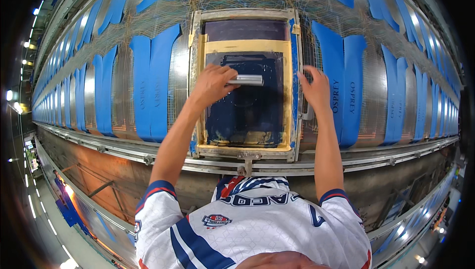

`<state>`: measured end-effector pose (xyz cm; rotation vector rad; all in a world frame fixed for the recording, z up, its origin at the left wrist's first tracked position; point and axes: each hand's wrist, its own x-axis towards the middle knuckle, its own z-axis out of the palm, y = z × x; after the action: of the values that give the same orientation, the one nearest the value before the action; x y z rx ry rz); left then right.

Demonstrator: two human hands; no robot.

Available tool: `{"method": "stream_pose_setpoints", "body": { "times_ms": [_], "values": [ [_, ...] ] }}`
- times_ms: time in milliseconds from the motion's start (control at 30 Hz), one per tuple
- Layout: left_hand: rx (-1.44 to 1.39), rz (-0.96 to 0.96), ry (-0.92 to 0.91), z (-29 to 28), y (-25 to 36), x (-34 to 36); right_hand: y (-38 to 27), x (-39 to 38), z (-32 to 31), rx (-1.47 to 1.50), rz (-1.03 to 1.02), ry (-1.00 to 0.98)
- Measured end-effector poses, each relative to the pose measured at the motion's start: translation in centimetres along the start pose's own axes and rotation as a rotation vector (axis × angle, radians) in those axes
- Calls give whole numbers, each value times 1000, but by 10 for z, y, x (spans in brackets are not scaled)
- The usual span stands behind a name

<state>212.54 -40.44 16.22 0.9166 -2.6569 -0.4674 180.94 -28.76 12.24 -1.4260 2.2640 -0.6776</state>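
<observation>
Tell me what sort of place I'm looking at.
Most likely a screen-printing workshop: a taped frame with a dark panel, a metal bar gripped over it in the left hand, and matching blue pieces in rows along a long table.

Worn off-white rectangular screen frame [196, 108], blue marks along right rail. Pale yellow tape border [247, 46] inside; glossy near-black navy inked panel [245, 115]. Cylindrical metal bar [250, 80]: plain silver. Flat cut fabric pieces [166, 66]: solid bright blue, dark lettering. Silver-grey metal table [180, 73]: fine orange-yellow-green line mesh. White short-sleeved shirt [277, 224]: faint geometric print, navy/red trim.
</observation>
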Motion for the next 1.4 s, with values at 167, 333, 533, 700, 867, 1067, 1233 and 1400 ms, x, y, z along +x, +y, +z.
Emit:
{"method": "stream_pose_setpoints", "body": {
  "times_ms": [167, 333, 533, 700, 867, 1067, 1233, 1400],
  "values": [
    [0, 90, -101, -11, -41, 64, -111, 60, -5, 184, -493, -226],
    [-42, 69, -125, 2, -61, 92, -121, 107, 26, -276, -529, -410],
    [-6, 60, -21, 14, -60, 83, -112, 105, 47, -249, -618, -320],
    [-99, 93, 15, 28, -43, 43, -111, 58, 44, -297, -602, -329],
    [-161, 92, 70, 33, 11, -30, -97, -30, 42, -286, -638, -273],
    [-121, 82, 88, 39, 55, -87, -86, -106, 37, -248, -628, -296],
    [-115, 58, -5, 29, 52, -78, -90, -85, 29, -331, -632, -379],
    [-8, 127, 94, 14, -12, 18, -110, 21, 31, -350, -654, -255]
  ]
}}
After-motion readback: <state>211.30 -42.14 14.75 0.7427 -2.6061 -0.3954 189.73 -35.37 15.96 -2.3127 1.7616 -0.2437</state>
